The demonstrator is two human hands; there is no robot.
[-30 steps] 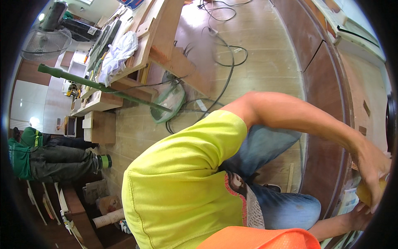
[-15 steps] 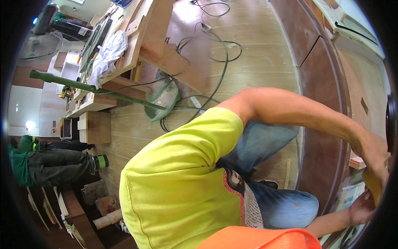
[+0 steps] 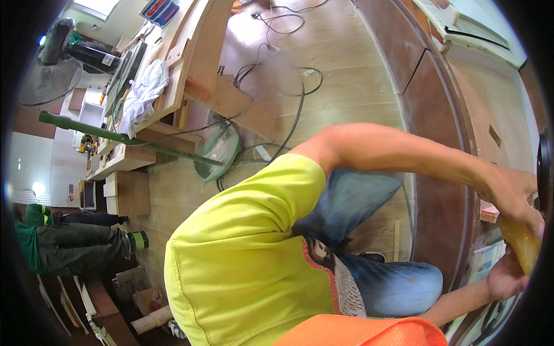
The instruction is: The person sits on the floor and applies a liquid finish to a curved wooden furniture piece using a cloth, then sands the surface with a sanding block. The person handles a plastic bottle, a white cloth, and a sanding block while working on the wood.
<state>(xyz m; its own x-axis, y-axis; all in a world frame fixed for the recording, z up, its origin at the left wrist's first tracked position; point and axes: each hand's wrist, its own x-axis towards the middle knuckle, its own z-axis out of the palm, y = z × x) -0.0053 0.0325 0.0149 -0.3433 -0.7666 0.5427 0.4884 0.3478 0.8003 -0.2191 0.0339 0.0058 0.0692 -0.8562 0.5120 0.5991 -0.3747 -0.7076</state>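
The yellow object [image 3: 518,237] has come more into view since the earlier frame. The left hand [image 3: 515,199] grips its upper part, and the right hand [image 3: 505,278] curls against its lower part.

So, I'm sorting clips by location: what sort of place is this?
Probably a carpentry workshop or a room being fitted out: a wooden workbench, a plain wooden box and black cables trailing across the floor suggest it.
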